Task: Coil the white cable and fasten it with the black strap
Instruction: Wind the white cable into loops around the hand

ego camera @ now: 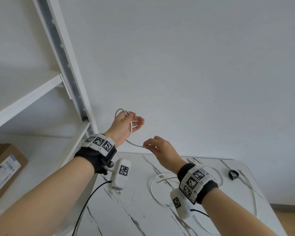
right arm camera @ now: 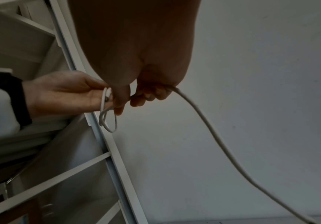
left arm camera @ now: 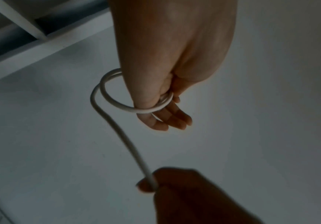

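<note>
Against the plain white wall, beside a tall white metal shelving frame (ego camera: 66, 68) that carries a brown cardboard box (ego camera: 5, 166), stands a white marble-patterned desk (ego camera: 129, 201), and above its far edge the person works with both arms raised. Most of the thin white round cable (ego camera: 252, 189) lies in loose, wide curves on the desk; from there it rises to the hands. Small and well apart from them, near the desk's far right corner, the black strap (ego camera: 233, 174) sits curled into a little ring, untouched. The left hand (ego camera: 124, 126) is lifted highest, fingers half extended, with a couple of small loops of cable gathered round it and pinned by the thumb, as the left wrist view shows. Just below and to its right, the right hand (ego camera: 162, 149) pinches the running length between thumb and fingertips, a short span of cable bridging the two hands. Coiling looks barely begun, judging by how much lies slack on the desk. To do this step well, the right hand should let the cable slide through a light pinch, lay each new turn the same size as those already held, and add a slight twist so the loops lie flat rather than figure-eighting, while the left thumb reclamps after every turn.
</note>
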Demonstrator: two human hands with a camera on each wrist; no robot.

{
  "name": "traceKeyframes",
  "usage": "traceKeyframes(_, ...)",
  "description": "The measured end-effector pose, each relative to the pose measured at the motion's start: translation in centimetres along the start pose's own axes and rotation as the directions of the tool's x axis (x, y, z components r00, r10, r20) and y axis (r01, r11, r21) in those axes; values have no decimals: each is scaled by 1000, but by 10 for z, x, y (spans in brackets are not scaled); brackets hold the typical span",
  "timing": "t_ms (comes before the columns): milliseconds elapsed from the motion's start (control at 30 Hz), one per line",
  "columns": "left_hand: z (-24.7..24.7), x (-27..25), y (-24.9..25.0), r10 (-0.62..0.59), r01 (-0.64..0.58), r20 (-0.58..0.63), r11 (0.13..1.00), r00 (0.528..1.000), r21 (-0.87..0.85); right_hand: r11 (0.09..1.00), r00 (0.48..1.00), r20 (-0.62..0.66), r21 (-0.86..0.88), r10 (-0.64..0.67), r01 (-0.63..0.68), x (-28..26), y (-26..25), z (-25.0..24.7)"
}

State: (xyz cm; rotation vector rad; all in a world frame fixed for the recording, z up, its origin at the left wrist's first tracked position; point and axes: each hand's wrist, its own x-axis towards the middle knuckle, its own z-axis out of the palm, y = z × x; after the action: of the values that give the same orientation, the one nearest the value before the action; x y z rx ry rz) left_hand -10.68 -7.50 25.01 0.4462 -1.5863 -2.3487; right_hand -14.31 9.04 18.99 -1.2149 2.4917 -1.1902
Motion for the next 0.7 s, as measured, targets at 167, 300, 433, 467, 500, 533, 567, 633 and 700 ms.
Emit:
traceKeyframes(167, 1, -5, -18, 41, -50, 39, 956, 998, 289, 999, 998, 45, 13, -52, 51, 1, -8, -1)
traceKeyframes(300, 1, -9, -20, 18, -34, 48, 928, 999, 372, 996, 995, 52, 24, -89, 88, 2, -10, -6)
traceKeyframes(433, -2, -8, -23, 14, -31, 40, 893, 999, 450, 991, 986, 102, -6, -131, 133, 5, -17, -17)
traceKeyframes(467, -3, -7, -23, 15, -32, 39, 885, 999, 465, 990, 984, 105, -10, -140, 142, 6, -18, -19)
traceKeyframes(500, -4, -7, -23, 12, -30, 40, 879, 999, 476, 989, 984, 100, -7, -146, 148, 7, -19, -22)
traceKeyframes(533, -5, -6, -24, 3, -21, 39, 873, 999, 488, 989, 985, 89, 1, -147, 148, 8, -20, -23)
traceKeyframes(567, -6, -7, -24, -13, -8, 38, 865, 999, 502, 990, 987, 75, 12, -143, 142, 9, -19, -25)
traceKeyframes(633, -7, -8, -24, -67, 32, 50, 856, 997, 517, 993, 993, 41, 40, -113, 112, 10, -19, -28)
traceKeyframes(700, -7, -11, -24, -129, 73, 72, 851, 989, 521, 993, 998, -5, 92, -70, 71, 11, -19, -32)
